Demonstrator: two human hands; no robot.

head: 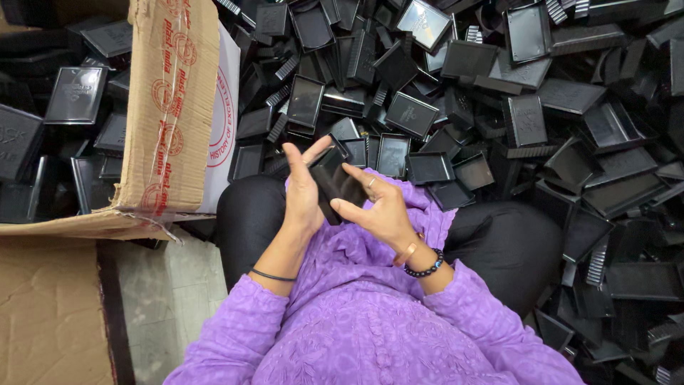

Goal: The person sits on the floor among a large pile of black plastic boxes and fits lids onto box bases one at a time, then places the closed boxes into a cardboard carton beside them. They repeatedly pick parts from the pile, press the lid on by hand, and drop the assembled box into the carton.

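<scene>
The left hand [303, 189] and the right hand [377, 207] meet over the lap, both grasping one small black rectangular plastic case [335, 182] between them. The left hand wraps its near side with the thumb raised above the top edge; the right hand presses fingers against its face, a ring on one finger. Most of the case is covered by the fingers, so whether it is one piece or two fitted together cannot be told.

The wrists carry a thin black band on the left, and a copper bangle and dark bead bracelet on the right — both emerging from purple embroidered sleeves [456, 299]. Black trousers [499, 242] show at either knee.

Beyond the hands spreads a heap of black plastic trays and lids [499, 93], jumbled at all angles and cut off by the top and right edges; their glossy dark surfaces blur into one another. To the left, a brown corrugated cardboard box [171, 107] with red printing holds more such pieces — its interior only partly visible.
</scene>
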